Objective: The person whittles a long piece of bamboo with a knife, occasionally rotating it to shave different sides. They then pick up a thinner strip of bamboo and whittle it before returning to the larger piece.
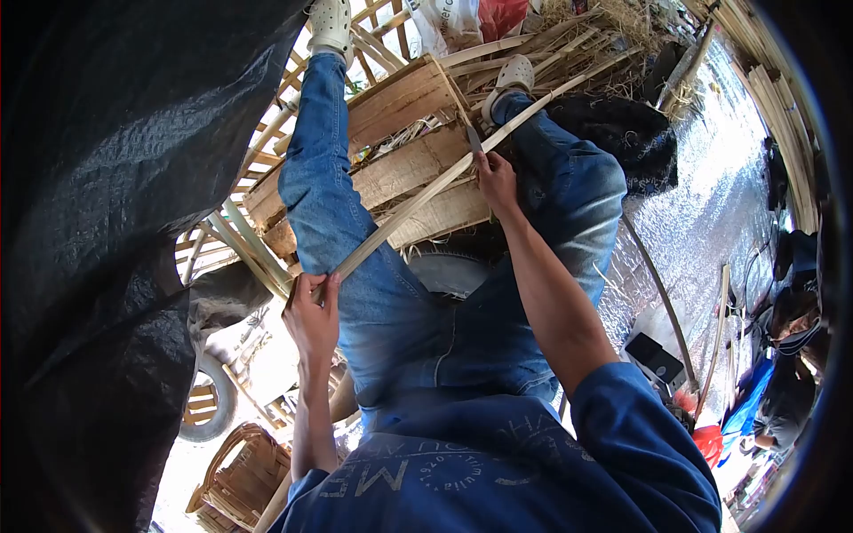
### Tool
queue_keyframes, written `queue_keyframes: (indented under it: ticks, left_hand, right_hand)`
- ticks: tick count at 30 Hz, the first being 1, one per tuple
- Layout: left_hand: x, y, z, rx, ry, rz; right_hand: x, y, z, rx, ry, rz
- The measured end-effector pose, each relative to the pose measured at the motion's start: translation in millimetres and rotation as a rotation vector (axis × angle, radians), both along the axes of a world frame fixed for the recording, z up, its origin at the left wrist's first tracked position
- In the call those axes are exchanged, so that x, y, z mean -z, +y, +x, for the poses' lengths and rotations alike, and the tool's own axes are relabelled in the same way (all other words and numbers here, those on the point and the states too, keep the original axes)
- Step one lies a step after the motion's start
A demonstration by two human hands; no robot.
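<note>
A long, pale bamboo strip [404,213] slants across my thighs from lower left to upper right. My left hand [310,313] pinches its near end between thumb and fingers, just above my left knee. Further up the strip, my right hand [498,185] is closed around a knife [474,139]. Its blade points up and away, lying against or right beside the strip; whether it cuts in cannot be seen. The knife's handle is mostly hidden in my fingers. Beneath the strip stands a slatted wooden crate [404,102].
Split strips and shavings [569,53] lie beyond the crate. Black sheeting [107,222] hangs at the left. Shiny foil [702,151] covers the right side, with long bamboo pieces [782,133] beyond. A woven basket [244,471] and a tyre [213,404] are at lower left. Another person [786,404] is at far right.
</note>
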State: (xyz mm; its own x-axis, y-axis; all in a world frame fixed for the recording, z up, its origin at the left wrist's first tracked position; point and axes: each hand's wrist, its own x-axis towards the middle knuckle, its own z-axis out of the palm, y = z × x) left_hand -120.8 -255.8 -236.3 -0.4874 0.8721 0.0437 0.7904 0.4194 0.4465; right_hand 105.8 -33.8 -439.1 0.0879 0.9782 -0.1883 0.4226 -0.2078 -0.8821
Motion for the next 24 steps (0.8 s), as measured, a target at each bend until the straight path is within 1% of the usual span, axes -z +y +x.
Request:
queue_keyframes:
  ticks: [4,5,6,7,9,10,12,13,15,17,18,20,22,24]
  left_hand:
    - [-9.9,-17.1,-7.1,-0.060,-0.070,0.003]
    - [-12.7,-21.4,-6.9,-0.087,-0.091,0.024]
    - [-20.1,-24.9,-5.2,-0.126,-0.121,-0.013]
    - [-23.5,-28.4,-5.1,-0.133,-0.120,-0.014]
    - [-27.8,-35.7,-7.3,-0.180,-0.103,-0.003]
    - [-28.7,-39.0,-10.0,-0.203,-0.125,-0.004]
    - [-25.3,-40.9,-13.1,-0.190,-0.090,0.001]
    - [-22.5,-40.9,-14.5,-0.165,-0.060,0.007]
    - [-19.7,-39.1,-14.5,-0.215,-0.101,-0.008]
    - [-20.4,-36.6,-13.7,-0.203,-0.135,-0.011]
    - [-19.9,-37.5,-14.3,-0.176,-0.084,-0.021]
    - [-16.8,-36.2,-14.3,-0.166,-0.078,-0.014]
    - [-14.3,-34.1,-12.8,-0.158,-0.078,-0.002]
    - [-13.2,-32.2,-11.3,-0.132,-0.033,-0.009]
  right_hand:
    - [-19.5,-10.0,-6.2,-0.074,0.052,-0.080]
    - [-26.8,-13.5,-9.4,-0.091,0.152,-0.140]
    - [-32.4,-15.3,-12.0,-0.108,0.251,-0.201]
    - [-35.5,-15.5,-13.5,-0.114,0.253,-0.203]
    - [-34.6,-13.9,-16.2,-0.089,0.064,-0.079]
    - [-33.5,-12.9,-17.3,-0.099,0.068,-0.081]
    - [-29.1,-10.7,-17.4,-0.120,-0.056,-0.003]
    - [-27.0,-10.6,-17.1,-0.130,-0.053,-0.005]
    - [-31.3,-11.5,-16.8,-0.107,-0.040,-0.069]
    - [-33.6,-13.5,-17.8,-0.118,-0.046,-0.030]
    - [-33.4,-14.7,-18.6,-0.132,-0.045,-0.009]
    - [-36.6,-19.9,-19.8,-0.136,-0.046,0.008]
    - [-44.2,-25.7,-24.2,-0.200,-0.073,0.058]
    - [-43.8,-34.2,-29.0,-0.219,-0.062,0.097]
